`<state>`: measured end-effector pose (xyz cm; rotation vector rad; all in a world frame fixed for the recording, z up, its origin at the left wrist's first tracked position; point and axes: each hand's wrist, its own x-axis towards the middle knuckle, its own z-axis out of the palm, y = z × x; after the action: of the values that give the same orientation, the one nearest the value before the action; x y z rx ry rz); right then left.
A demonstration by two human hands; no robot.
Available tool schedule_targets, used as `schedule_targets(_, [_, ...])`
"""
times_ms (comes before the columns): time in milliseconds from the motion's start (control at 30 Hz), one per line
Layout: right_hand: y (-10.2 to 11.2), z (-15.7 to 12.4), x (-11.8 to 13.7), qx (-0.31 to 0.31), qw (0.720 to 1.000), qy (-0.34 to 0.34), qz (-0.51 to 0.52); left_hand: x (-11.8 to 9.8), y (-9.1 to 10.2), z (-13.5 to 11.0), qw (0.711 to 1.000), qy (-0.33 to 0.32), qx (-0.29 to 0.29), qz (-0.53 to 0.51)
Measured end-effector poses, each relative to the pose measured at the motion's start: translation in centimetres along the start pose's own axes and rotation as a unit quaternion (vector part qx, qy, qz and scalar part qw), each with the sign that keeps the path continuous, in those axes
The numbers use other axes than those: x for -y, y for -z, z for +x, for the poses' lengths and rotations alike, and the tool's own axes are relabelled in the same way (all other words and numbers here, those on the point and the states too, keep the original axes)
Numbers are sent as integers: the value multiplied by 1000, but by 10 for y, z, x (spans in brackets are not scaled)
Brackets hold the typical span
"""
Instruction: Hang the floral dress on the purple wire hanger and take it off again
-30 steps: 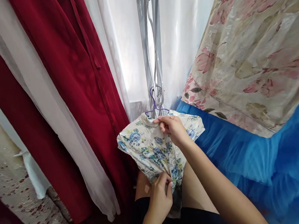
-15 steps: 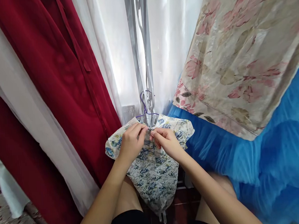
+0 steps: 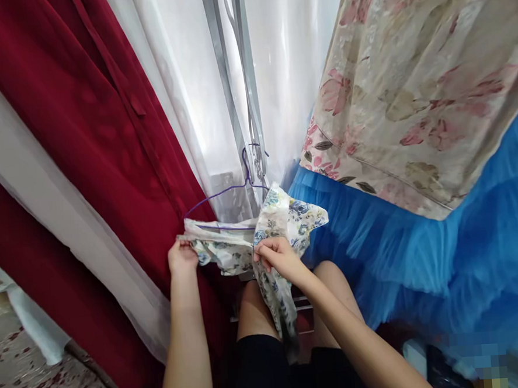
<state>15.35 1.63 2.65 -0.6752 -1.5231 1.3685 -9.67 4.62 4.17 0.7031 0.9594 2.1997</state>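
Observation:
A small white garment (image 3: 274, 219) with a blue and yellow floral print hangs partly on a purple wire hanger (image 3: 223, 190). Its right shoulder is still over the hanger, while the left part has slipped below the hanger's left arm. My left hand (image 3: 182, 256) is closed on the garment's left edge, pulling it out sideways. My right hand (image 3: 277, 256) pinches the fabric near the middle of the opening. The lower part of the garment droops between my knees and is slightly blurred.
Grey metal uprights (image 3: 238, 72) stand behind the hanger, before a white curtain (image 3: 294, 51). Dark red fabric (image 3: 122, 185) hangs at the left. On the right are a pink floral cloth (image 3: 412, 108) and a blue tulle skirt (image 3: 398, 255).
My left hand has moved left and down from the neckline, drawing the garment's left side off the hanger's shoulder. The right hand is slightly lower, and the hanger's left arm is now bare.

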Motion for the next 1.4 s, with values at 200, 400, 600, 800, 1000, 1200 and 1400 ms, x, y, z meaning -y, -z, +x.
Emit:
schedule_targets(200, [13, -52, -47, -269, 942, -28, 197, 80, 25, -93, 985, 155, -28, -74])
schedule_targets(400, [15, -110, -74, -472, 876, -3, 102, 60, -8, -188, 945, 254, 157, -135])
schedule_targets(600, [15, -124, -30, -155, 979, -126, 31, 31, -45, -226, 946, 110, 293, 80])
schedule_targets(800, [38, -150, -13, 16, 984, -159, 75, 50, -38, -227, 913, 42, 356, 197])
schedule_targets(1000, [79, -153, 22, 65, 986, -146, 36, 59, -14, -228, 726, 201, 606, 255])
schedule_targets(1200, [133, -147, 83, 102, 973, -116, -171, 61, 23, -208, 601, 36, 630, 491])
schedule_targets(1400, [184, -63, 117, 1, 970, -20, -241, 35, 19, -170, 718, -60, 506, 474])
